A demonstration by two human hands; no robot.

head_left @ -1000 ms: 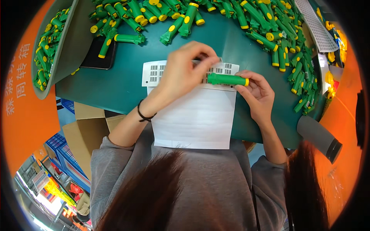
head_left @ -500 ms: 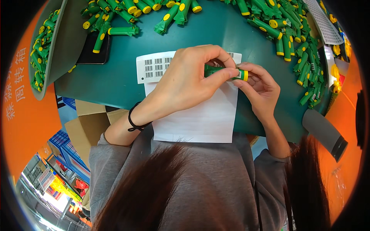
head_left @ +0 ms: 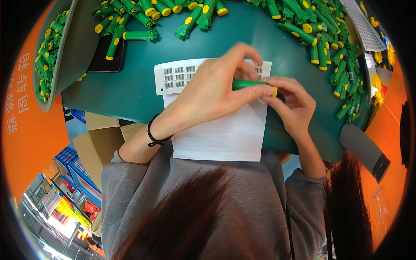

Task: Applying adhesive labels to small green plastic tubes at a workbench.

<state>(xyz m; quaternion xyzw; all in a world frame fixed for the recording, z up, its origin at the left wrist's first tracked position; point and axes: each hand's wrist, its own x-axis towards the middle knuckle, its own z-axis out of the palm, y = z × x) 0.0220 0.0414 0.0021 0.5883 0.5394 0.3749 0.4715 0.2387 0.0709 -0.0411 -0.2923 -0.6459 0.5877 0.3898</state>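
Note:
A green tube-shaped toy with a yellow end (head_left: 245,84) lies sideways between my hands, just above a sheet of barcode labels. My left hand (head_left: 212,89) wraps round its left part, thumb stretched along the side and index finger lifted and blurred. At the yellow end, the fingertips and thumb of my right hand (head_left: 292,99) pinch the tube. Its left end is hidden in my left palm. The white label sheet (head_left: 160,81) shows rows of printed barcodes, and my left hand covers its middle. Below it hangs plain white backing paper (head_left: 216,141), reaching over the table edge toward me.
Many similar green toys with yellow ends (head_left: 314,26) are heaped at the far right and along the back. A grey bin (head_left: 80,39) on the left holds more. Near it lies a dark flat object (head_left: 108,58). An open cardboard box (head_left: 97,143) stands below the table's left edge.
The tube has turned, so the white label seen on it before no longer shows. My left index finger has lifted off it. My right hand has barely moved.

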